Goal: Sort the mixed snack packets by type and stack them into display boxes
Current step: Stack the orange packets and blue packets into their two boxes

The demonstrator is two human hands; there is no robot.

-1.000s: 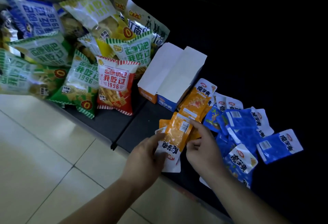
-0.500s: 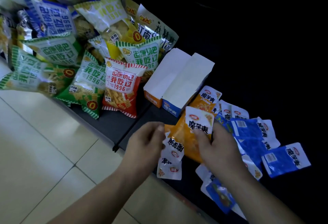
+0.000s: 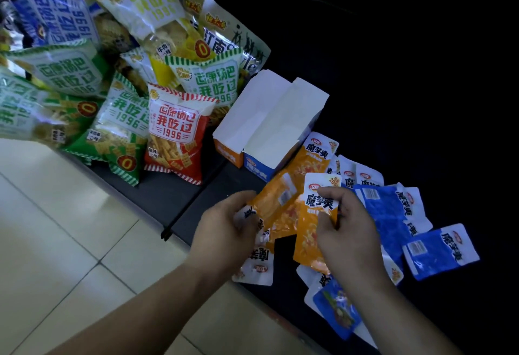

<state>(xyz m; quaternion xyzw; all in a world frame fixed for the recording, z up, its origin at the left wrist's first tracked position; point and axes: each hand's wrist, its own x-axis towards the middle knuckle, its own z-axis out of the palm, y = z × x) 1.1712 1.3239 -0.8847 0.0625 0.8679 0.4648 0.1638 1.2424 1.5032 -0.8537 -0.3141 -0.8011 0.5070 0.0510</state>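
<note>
The left hand (image 3: 224,231) is keeping its grip clamped on a stack of glossy orange packets (image 3: 273,200). The right hand (image 3: 349,231) is pinching another flat orange packet (image 3: 309,239), marked 魔芋爽, over the dark table (image 3: 168,194), near the open cardboard display boxes (image 3: 257,166).

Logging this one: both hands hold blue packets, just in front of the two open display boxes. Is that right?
Not quite. In the head view the left hand and right hand hold orange packets; the blue packets lie loose to the right. The two open display boxes do stand just beyond the hands.
</note>
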